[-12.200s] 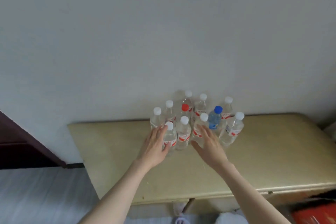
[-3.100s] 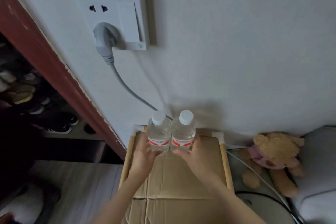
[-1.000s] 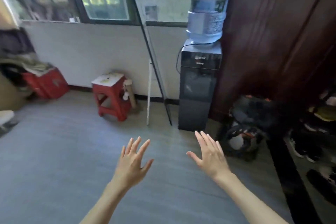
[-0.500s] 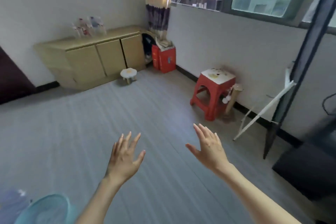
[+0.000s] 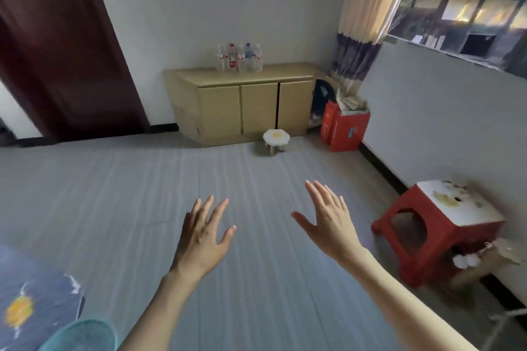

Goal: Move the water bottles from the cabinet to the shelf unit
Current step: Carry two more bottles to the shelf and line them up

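Both hands are out in front, holding nothing. The left hand (image 5: pixel 204 232) has its fingers spread and straight, back of the hand toward the camera. The right hand (image 5: pixel 328 219) is the same deal, fingers straight and close together, thumb stuck out to the side, tilted a bit so you see its thumb edge. They're apart from each other, hovering over the grey plank floor (image 5: pixel 119 196), touching nothing.

Past the hands, across the room, there's a light wood cabinet (image 5: pixel 242 105) with three doors against the white wall. The water bottles (image 5: pixel 239 57) stand upright in a tight bunch on its top surface, toward the left end and back by the wall. Most have white caps and red labels; one has a red cap, one a blue cap. Can't count them exactly, they overlap and they're small from here.

In front of the cabinet sits a little white stool (image 5: pixel 276 138) with a yellow spot on the seat. Just right of the cabinet is a red box (image 5: pixel 343 129) stuffed with papers, under a striped curtain (image 5: pixel 362 17). Nearer on the right, by the wall, a red plastic stool (image 5: pixel 436 232) with a stained white top. Dark red door (image 5: pixel 62 45) on the left, and a teal fan (image 5: pixel 82 335) poking in at the bottom-left corner beside some dark blue fabric (image 5: pixel 31 296).
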Demonstrator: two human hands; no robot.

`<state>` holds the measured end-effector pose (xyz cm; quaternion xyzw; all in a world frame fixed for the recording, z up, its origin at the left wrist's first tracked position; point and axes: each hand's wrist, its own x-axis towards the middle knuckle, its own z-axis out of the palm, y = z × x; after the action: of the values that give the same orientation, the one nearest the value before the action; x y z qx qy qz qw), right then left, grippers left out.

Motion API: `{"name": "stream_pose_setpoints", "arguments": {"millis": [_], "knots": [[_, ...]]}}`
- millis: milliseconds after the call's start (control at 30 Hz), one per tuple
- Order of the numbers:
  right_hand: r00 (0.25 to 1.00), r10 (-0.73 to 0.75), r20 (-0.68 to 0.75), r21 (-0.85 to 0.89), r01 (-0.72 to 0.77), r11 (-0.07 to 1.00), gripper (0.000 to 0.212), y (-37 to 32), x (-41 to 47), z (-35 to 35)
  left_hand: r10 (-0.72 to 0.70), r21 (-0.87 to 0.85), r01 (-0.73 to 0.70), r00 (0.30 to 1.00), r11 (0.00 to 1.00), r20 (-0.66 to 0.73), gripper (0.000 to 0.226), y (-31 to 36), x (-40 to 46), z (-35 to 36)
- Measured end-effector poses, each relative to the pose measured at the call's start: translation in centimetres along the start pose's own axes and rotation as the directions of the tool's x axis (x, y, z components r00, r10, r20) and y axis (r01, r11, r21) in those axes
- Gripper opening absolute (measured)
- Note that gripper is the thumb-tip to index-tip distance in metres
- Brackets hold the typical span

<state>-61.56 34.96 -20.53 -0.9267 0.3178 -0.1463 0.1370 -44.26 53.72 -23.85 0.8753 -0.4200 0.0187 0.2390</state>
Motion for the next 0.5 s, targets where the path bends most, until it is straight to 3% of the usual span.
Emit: {"name": "stream_pose_setpoints", "arguments": {"millis": [267,500], "knots": [[0.992,-0.086,0.088,0.026,0.084,0.996,0.073,1.4,15.9,4.6,-0.120,-0.032,0.120,0.993,0.992,0.006,0.080,-3.5,13.0,3.9],[0.994,-0.084,0.076,0.012,0.083,0.996,0.073,2.3,33.5,7.8,-0.114,-0.054,0.113,0.994,0.992,-0.001,0.081,-8.1,29.9,6.4]]}}
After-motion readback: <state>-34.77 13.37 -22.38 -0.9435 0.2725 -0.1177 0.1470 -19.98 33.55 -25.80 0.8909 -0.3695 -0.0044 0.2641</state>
